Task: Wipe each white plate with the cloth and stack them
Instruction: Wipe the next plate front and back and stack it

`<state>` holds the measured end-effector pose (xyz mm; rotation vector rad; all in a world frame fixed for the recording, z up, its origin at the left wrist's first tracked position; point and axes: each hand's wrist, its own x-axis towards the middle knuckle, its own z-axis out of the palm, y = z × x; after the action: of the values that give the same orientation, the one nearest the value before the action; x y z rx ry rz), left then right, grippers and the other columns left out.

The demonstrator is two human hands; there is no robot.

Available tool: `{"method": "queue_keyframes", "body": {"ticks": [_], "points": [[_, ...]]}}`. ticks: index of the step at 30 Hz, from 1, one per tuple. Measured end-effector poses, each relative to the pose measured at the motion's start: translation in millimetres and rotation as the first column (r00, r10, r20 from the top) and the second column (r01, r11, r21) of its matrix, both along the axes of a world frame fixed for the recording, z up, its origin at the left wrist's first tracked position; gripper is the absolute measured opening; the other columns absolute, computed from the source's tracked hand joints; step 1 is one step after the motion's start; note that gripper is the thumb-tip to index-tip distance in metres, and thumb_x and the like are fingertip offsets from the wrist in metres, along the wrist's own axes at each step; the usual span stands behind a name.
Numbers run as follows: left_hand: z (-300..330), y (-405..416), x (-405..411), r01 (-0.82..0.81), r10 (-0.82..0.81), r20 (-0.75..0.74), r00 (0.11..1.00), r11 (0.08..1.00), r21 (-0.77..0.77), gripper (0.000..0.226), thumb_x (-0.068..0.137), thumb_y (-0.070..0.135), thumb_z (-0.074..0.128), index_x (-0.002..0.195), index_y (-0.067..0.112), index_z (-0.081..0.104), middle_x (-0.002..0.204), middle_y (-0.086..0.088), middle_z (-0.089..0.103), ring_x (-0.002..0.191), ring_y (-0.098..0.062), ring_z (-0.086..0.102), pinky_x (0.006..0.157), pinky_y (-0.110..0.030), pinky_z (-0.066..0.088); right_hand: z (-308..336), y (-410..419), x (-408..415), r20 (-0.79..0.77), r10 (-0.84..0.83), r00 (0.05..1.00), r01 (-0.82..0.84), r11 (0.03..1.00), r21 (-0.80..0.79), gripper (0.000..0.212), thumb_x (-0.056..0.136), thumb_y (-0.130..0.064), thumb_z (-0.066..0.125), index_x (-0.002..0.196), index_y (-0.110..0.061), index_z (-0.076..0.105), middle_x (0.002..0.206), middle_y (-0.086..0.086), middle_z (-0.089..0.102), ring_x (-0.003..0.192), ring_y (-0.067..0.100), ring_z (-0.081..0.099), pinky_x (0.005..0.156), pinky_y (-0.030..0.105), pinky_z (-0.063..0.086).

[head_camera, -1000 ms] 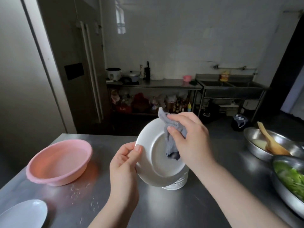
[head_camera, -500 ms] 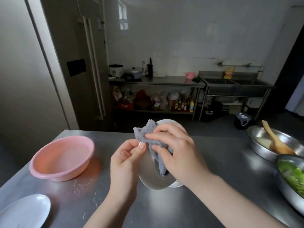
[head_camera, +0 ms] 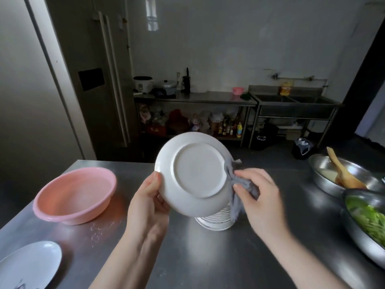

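Left hand [head_camera: 149, 202]: thumb and curled fingers grip the lower-left rim of a white plate [head_camera: 195, 174], raised above the steel table [head_camera: 187, 257], underside toward the camera. Plate stack [head_camera: 215, 221]: on the table directly below the held plate. Grey cloth [head_camera: 239, 190]: draped at the plate's right edge. Right hand [head_camera: 260, 197]: fingers bunched round the cloth, just right of the plate.

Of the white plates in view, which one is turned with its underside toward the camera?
The plate held up by the left hand: its round foot ring shows. The stack and the plate at bottom left rest on the table.
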<state>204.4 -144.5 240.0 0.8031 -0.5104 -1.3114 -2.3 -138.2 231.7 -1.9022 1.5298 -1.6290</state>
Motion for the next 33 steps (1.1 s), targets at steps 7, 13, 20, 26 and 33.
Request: {"method": "queue_keyframes", "body": {"ticks": [7,13,20,26,33], "points": [[-8.3,6.2,-31.0,0.026,-0.023,-0.158,0.987,1.0,0.015,0.023,0.101,0.016,0.046,0.085,0.006,0.059,0.066,-0.004,0.061,0.051,-0.009,0.06,0.045,-0.017,0.049,-32.1,22.6,66.0,-0.205,-0.013,0.979,-0.034,0.974,-0.224,0.029,0.076,-0.006,0.072,0.103,-0.018,0.073,0.103,-0.008,0.061,0.097,0.011,0.059,0.089,0.019,0.046],[-12.8,9.7,-31.0,0.017,-0.016,-0.068,0.998,1.0,0.008,0.018,0.1,0.011,0.048,0.086,0.005,0.056,0.077,-0.011,0.057,0.063,-0.015,0.06,0.052,-0.021,0.052,-29.8,17.3,44.6,-0.301,-0.001,0.954,-0.085,0.958,-0.274,0.033,0.072,0.003,0.077,0.101,-0.014,0.074,0.1,-0.004,0.06,0.091,0.016,0.057,0.08,0.028,0.05],[-14.3,12.9,-32.6,0.096,-0.097,-0.065,0.993,0.995,-0.024,0.013,0.083,0.015,0.058,0.091,0.006,0.059,0.072,-0.009,0.054,0.054,-0.012,0.054,0.045,-0.018,0.045,-29.9,20.4,54.2,-0.396,0.002,0.918,-0.133,0.943,-0.305,0.029,0.08,-0.001,0.066,0.105,-0.013,0.072,0.1,0.001,0.061,0.087,0.014,0.05,0.08,0.023,0.046],[-5.4,8.1,-21.8,-0.021,0.022,-0.07,0.997,1.0,0.016,0.02,0.098,0.017,0.052,0.09,0.015,0.07,0.071,0.009,0.069,0.054,0.002,0.06,0.05,-0.011,0.049,-37.9,9.3,7.3,-0.124,-0.18,0.976,0.133,0.939,-0.316,0.024,0.079,0.001,0.071,0.101,-0.008,0.074,0.101,0.001,0.064,0.092,0.012,0.06,0.088,0.021,0.047],[-8.3,14.5,-11.2,0.055,-0.053,0.063,0.997,0.998,-0.034,0.021,0.098,0.019,0.049,0.093,0.014,0.069,0.064,0.012,0.065,0.051,0.002,0.055,0.047,-0.011,0.045,15.2,-16.3,-18.6,0.089,-0.051,0.995,0.05,0.999,0.015,0.026,0.084,-0.001,0.067,0.102,-0.019,0.071,0.103,-0.005,0.063,0.098,0.002,0.059,0.086,0.006,0.039]]}}
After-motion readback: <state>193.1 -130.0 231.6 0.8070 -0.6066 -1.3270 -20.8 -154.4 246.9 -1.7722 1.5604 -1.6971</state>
